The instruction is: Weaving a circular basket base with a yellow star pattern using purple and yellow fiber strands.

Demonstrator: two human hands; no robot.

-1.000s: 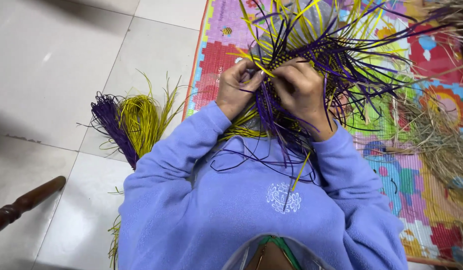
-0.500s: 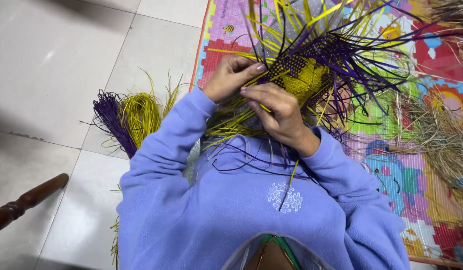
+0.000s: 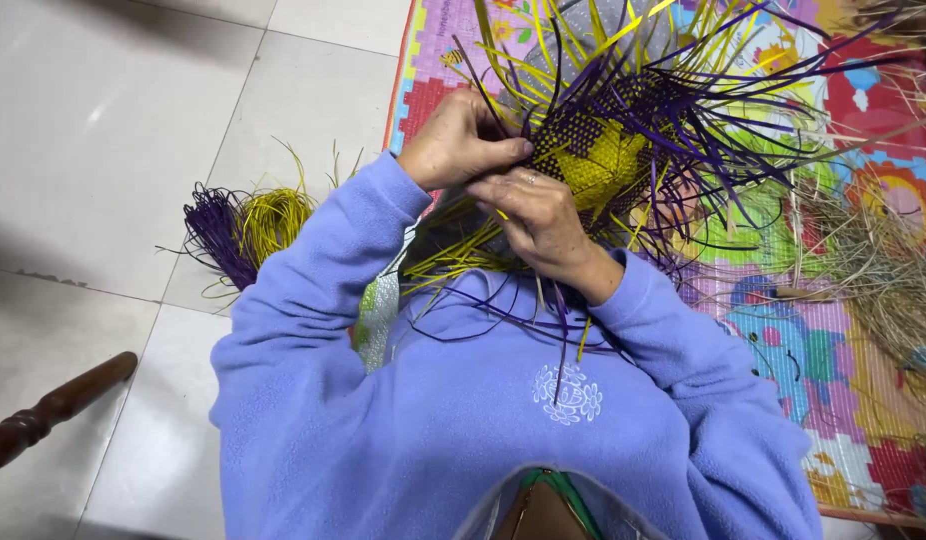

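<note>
We look down on a half-woven piece of purple and yellow strips [image 3: 598, 150], held just above the colourful play mat [image 3: 833, 330]. Its woven patch tilts up and away from us, and the loose strip ends fan outward over the mat in every direction. Our left hand [image 3: 461, 140] pinches strips at the weave's near edge; our right hand [image 3: 543, 215], touching the left, clasps the strands just below it. On the tiled floor [image 3: 113, 130] left of the mat lies a bundle of purple and yellow strips [image 3: 248, 225]; dry straw [image 3: 883, 270] sits on the mat's right side.
</note>
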